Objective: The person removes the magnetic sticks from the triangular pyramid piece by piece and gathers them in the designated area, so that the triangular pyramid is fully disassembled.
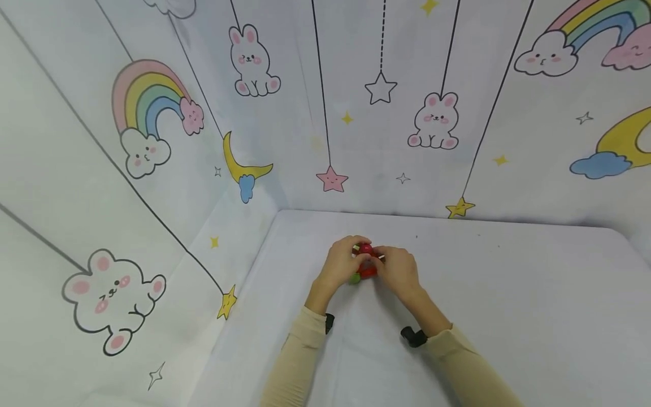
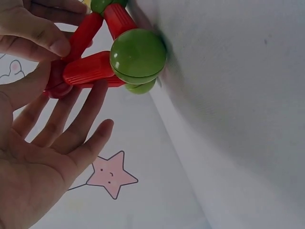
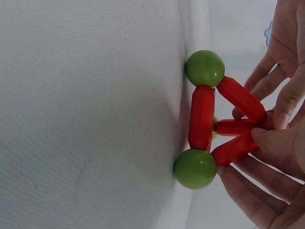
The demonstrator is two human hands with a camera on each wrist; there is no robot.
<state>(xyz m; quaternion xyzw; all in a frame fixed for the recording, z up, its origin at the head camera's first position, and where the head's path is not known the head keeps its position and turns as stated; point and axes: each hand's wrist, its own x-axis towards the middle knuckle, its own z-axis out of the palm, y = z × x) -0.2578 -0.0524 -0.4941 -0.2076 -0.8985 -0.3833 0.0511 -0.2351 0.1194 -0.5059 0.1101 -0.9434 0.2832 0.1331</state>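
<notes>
A small pyramid of a ball-and-stick building toy stands on the table. Green balls (image 3: 195,168) form its base corners, joined by red sticks (image 3: 201,117), and one red ball (image 1: 365,248) tops it. My left hand (image 1: 339,263) holds the red ball from the left, its thumb on the ball and other fingers spread behind the frame. From the right, my right hand (image 1: 399,272) pinches a slanting red stick (image 3: 236,148) close beneath the red ball. In the left wrist view a green ball (image 2: 138,55) sits nearest the camera. Fingers partly cover the red ball in both wrist views.
The table (image 1: 508,305) has a white cloth cover. White walls with drawn rabbits, stars and rainbows rise at its back edge and left side. Dark wrist cameras (image 1: 414,337) sit at both cuffs.
</notes>
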